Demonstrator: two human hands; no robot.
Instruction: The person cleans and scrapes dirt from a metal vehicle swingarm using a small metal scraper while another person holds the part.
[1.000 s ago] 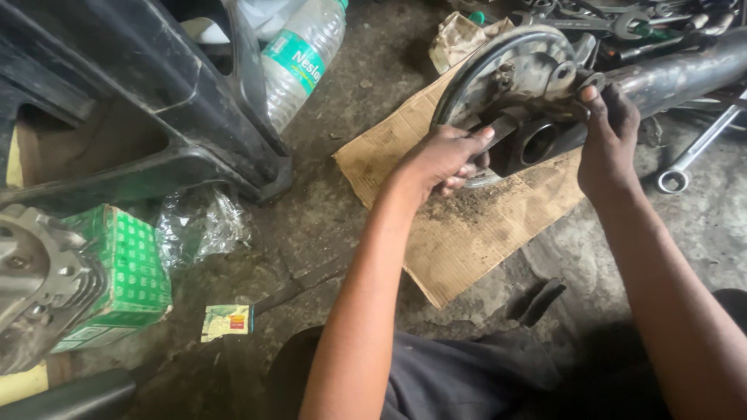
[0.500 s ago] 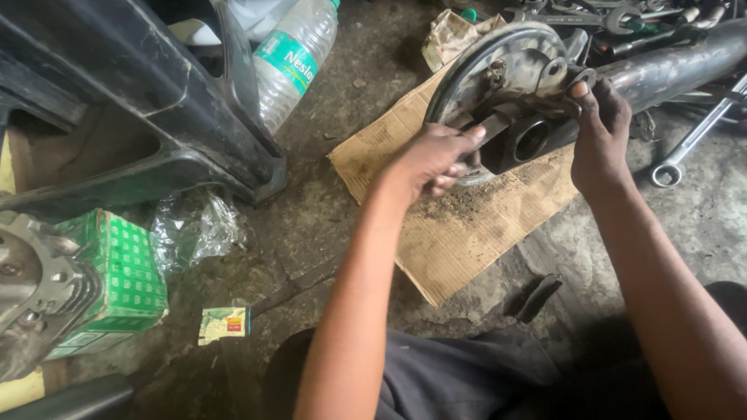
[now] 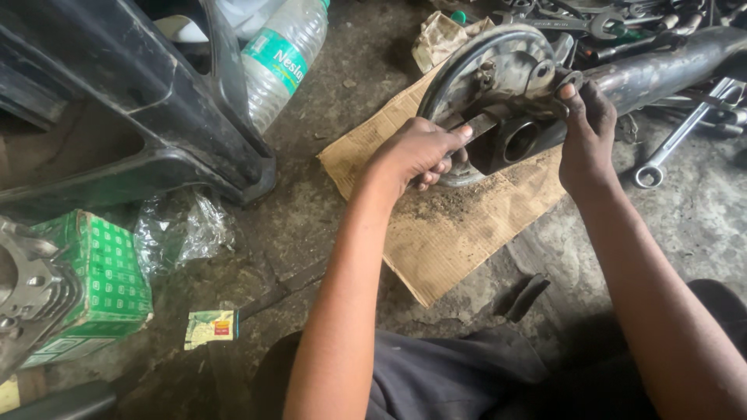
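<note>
left hand (image 3: 416, 152) is closed round a flat metal tool (image 3: 473, 126), fingers wrapped on the handle end, blade poking into the round brake plate (image 3: 498, 74). right hand (image 3: 587, 128) is closed on the plate's far rim, thumb and fingertips pinching near a small lug, steadying it. the plate stands tilted on edge over a torn cardboard sheet (image 3: 459, 225) on the concrete floor (image 3: 311, 233), joined to a dark metal tube (image 3: 661, 70) running off to the right.

handling guess: plate plus tube look like cast and steel parts, heavy, fully stiff, not fragile. surfaces are greasy and dusty, so probably slippery; the rim edge and the lugs look like the safest hold, or the tube body for lifting. tool is thin and flat, light, rigid.

materials: plate is dull grey metal, circular with a raised lip and a dark hollow hub; cardboard is brown, soft, grit scattered on it. clear plastic bottle (image 3: 280, 58) lies top centre, beside a black plastic frame (image 3: 156, 117). green checked carton (image 3: 97, 276) at left, crumpled clear plastic bag (image 3: 183, 229) next to it, small printed sachet (image 3: 210, 327) flat on the floor. ring spanner (image 3: 669, 148) lies right of the plate, more spanners in a pile behind.
</note>
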